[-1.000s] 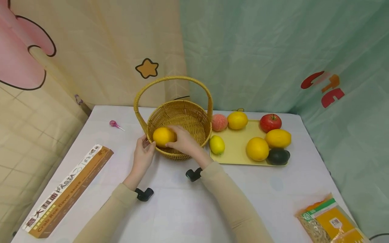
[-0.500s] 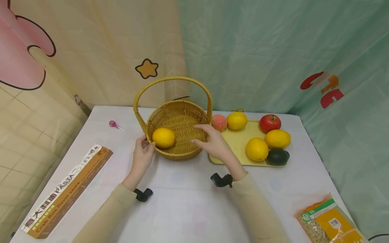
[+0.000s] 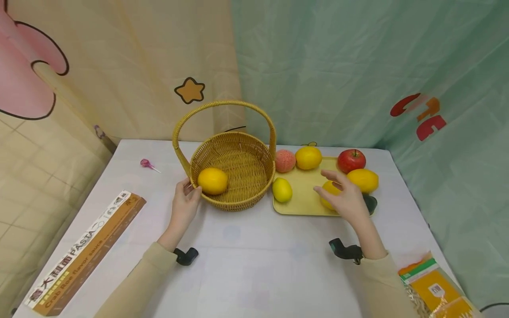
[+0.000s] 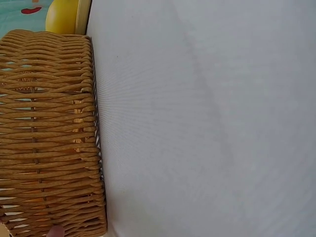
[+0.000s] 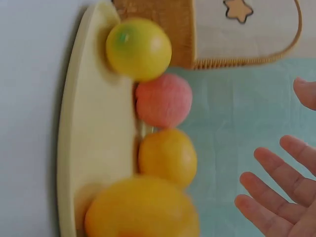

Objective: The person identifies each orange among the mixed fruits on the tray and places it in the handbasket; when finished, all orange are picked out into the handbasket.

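Wicker fills the left-wrist view's left side: the basket's [image 4: 49,133] outer wall, which my head view barely shows. Left of centre there, one left hand [image 3: 185,205] pinches its rim beside one orange fruit [image 3: 213,181] inside. Right of centre I count one tray [image 3: 304,194] and seven fruits [image 3: 282,190]; the right hand [image 3: 345,194], thumb and fingers apart, partly hides two: one yellow-orange, one dark green.

Soft, diffuse light; faint shadows on white table [image 3: 254,274]; head view fairly crisp; right wrist view: nearest yellow fruit [image 5: 140,212] blurred.
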`<state>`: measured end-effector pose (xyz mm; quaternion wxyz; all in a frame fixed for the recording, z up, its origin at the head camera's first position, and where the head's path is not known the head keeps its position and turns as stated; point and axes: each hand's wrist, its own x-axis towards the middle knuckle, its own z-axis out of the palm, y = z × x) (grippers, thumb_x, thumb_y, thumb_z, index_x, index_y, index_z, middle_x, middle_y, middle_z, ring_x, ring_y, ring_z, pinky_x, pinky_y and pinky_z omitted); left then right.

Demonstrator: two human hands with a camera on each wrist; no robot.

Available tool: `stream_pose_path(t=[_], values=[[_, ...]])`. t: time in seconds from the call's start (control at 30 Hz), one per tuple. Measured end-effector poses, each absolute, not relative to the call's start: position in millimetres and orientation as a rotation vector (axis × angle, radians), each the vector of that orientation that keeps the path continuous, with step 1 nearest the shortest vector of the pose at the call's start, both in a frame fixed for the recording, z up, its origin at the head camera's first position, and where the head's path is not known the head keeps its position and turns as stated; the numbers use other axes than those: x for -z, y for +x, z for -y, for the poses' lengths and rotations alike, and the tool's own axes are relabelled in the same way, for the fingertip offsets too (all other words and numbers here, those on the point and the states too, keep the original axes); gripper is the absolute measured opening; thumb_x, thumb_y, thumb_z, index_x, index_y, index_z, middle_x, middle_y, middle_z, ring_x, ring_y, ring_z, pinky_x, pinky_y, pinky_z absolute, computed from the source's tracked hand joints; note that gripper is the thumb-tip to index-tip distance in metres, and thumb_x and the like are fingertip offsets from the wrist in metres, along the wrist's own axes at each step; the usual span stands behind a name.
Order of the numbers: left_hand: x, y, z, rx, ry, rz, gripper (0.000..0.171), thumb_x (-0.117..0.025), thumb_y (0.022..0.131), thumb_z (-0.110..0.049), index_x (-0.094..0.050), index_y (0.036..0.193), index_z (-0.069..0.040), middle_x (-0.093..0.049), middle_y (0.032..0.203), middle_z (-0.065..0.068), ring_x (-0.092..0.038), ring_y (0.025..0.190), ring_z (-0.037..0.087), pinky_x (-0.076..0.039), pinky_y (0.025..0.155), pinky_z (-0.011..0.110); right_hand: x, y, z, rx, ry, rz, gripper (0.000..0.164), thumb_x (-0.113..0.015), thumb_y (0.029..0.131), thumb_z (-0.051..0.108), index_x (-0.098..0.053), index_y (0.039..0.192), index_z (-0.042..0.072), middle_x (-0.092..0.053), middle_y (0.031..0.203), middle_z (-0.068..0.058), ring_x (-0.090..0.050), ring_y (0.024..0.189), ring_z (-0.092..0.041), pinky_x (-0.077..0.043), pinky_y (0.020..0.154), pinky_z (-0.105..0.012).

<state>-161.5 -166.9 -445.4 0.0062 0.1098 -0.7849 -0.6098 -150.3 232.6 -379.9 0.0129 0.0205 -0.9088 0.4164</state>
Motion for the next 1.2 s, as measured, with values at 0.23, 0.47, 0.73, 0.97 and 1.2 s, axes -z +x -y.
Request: stream_pose_path(t=[0.23, 0.47, 0.73, 0.97, 1.2], values=[[446, -162, 167, 1.913, 0.335, 2.451, 0.058, -0.048, 0.103, -0.017, -0.022, 0.150, 0.004, -0.032, 0.153, 0.026, -0.036, 0.142, 0.036, -0.042, 0.113, 0.047, 384, -140, -272, -1.272, -0.099, 2.888, 0.079, -0.068, 0.089, 0.051, -0.041, 0.147, 0.005, -0.044, 0.149, -0.023, -0.043, 0.134, -0.045, -0.038, 0.111, -0.058], [446, -161, 167, 1.910, 0.341, 2.450, 0.058, -0.049, 0.102, -0.016, -0.022, 0.150, 0.004, -0.033, 0.152, 0.026, -0.036, 0.142, 0.036, -0.042, 0.113, 0.047, 390, -144, -289, -1.214, -0.131, 2.963, 0.088, -0.068, 0.087, 0.055, -0.035, 0.150, 0.003, -0.040, 0.150, -0.027, -0.042, 0.134, -0.048, -0.039, 0.110, -0.060], [446, -161, 167, 1.905, 0.331, 2.458, 0.057, -0.048, 0.103, -0.015, -0.023, 0.150, 0.004, -0.034, 0.151, 0.027, -0.037, 0.142, 0.036, -0.043, 0.112, 0.047, 401, -158, -291, -1.092, -0.027, 3.063, 0.098, -0.073, 0.083, 0.054, -0.030, 0.151, -0.001, -0.038, 0.150, -0.028, -0.040, 0.132, -0.046, -0.034, 0.112, -0.063], [448, -161, 167, 1.911, 0.333, 2.447, 0.057, -0.049, 0.102, -0.015, -0.023, 0.149, 0.004, -0.034, 0.151, 0.027, -0.037, 0.141, 0.036, -0.043, 0.112, 0.046, 408, -170, -288, -0.936, 0.004, 3.162, 0.099, -0.078, 0.080, 0.049, -0.030, 0.151, -0.001, -0.033, 0.151, -0.029, -0.035, 0.132, -0.044, -0.030, 0.112, -0.066], [448, -161, 167, 1.918, 0.327, 2.442, 0.058, -0.049, 0.102, -0.016, -0.023, 0.150, 0.003, -0.033, 0.153, 0.025, -0.037, 0.142, 0.035, -0.043, 0.112, 0.046, 411, -175, -286, -0.851, -0.011, 3.219, 0.096, -0.076, 0.081, 0.048, -0.030, 0.149, -0.003, -0.032, 0.149, -0.033, -0.036, 0.130, -0.047, -0.032, 0.111, -0.067]])
